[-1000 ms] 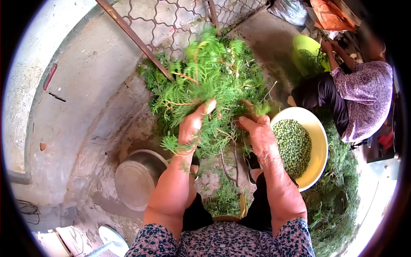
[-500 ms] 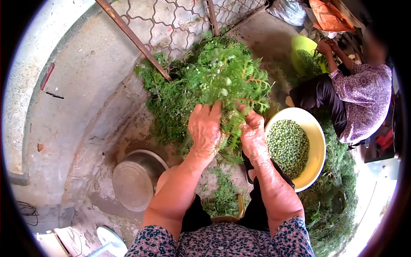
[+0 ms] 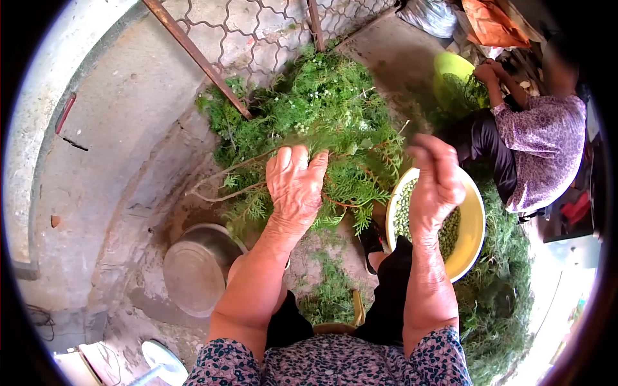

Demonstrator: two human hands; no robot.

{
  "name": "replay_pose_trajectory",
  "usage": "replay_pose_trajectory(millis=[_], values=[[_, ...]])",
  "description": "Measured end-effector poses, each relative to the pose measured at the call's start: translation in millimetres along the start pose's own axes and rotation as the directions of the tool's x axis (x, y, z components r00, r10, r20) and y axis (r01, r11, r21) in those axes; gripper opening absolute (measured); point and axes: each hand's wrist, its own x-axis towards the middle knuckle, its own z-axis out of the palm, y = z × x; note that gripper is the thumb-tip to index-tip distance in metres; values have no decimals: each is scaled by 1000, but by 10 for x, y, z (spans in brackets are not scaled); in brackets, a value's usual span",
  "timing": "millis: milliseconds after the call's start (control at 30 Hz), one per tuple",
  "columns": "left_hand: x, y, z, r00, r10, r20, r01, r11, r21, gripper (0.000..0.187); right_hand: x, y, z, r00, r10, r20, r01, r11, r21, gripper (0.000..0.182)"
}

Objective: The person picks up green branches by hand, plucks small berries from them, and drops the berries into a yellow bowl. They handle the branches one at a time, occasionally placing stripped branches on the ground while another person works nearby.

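Note:
My left hand [image 3: 295,190] is closed round a leafy conifer branch [image 3: 351,201], whose bare woody stems [image 3: 225,183] stick out to the left. Behind it lies a large heap of green sprigs [image 3: 315,96] with small pale green berries among the leaves. My right hand [image 3: 436,188] is above the near rim of a yellow basin [image 3: 475,241] holding many round green berries [image 3: 449,235]. Its fingers are curled and a little blurred; whether anything is inside them is hidden.
An overturned metal pot [image 3: 196,270] lies at left. More sprigs [image 3: 496,302] cover the floor at right. Another person [image 3: 544,141] sits at upper right by a lime-green tub [image 3: 447,67]. A rusty bar [image 3: 196,58] leans against the wall.
My right hand has left the branch and moved right, over the yellow basin. My left hand keeps its grip and has shifted slightly left, with the branch now lower and stems showing leftward.

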Motion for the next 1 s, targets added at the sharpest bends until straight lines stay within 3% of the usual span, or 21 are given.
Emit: replay_pose_trajectory(millis=[100,133,200,333,400,433,467,533,567,600,700,733,833,867,967,1000], values=[[-8,16,9,999,33,11,-33,999,-13,25,12,-20,94,946,42,322,25,979,-201,33],[-11,19,10,998,56,-2,-56,998,-17,25,-7,-14,137,934,78,348,-5,979,-205,32],[-22,38,-1,997,77,-14,-77,997,-22,24,3,16,171,910,31,413,96,955,-282,27],[-15,52,-24,996,90,19,-88,994,-70,24,-77,90,161,868,100,487,57,953,-297,19],[-18,58,-33,996,89,28,-87,992,-88,25,-95,73,185,906,283,313,-232,954,-192,13],[-10,77,-35,994,109,22,-106,989,-100,24,-100,80,187,906,282,316,-231,954,-191,13],[2,98,-41,992,128,15,-125,986,-112,24,-109,101,183,840,456,293,-448,888,-99,10],[-8,117,-64,993,115,31,-111,987,-117,23,-139,124,179,597,742,304,-794,601,90,11],[-13,105,-48,993,114,39,-110,990,-87,22,-92,17,181,520,813,262,-851,517,86,12],[-18,97,-30,992,113,48,-110,992,-59,21,-87,55,156,520,813,262,-852,517,84,12],[-27,32,-31,991,128,35,-125,988,-90,20,-23,285,8,573,768,287,-775,395,493,11],[-32,21,-34,991,131,34,-127,988,-88,20,-30,307,-10,572,767,289,-776,394,492,11],[-33,57,-41,991,114,76,-109,992,-65,21,-33,168,-9,578,639,508,-812,510,283,12],[-27,70,-46,990,113,81,-108,992,-61,22,-10,2,31,494,710,503,-856,500,135,16],[-21,97,-61,988,114,103,-107,992,-67,23,-206,122,210,788,401,468,-479,876,57,15],[-15,108,-68,986,119,116,-109,991,-82,23,-224,149,203,788,401,467,-480,876,57,15]])
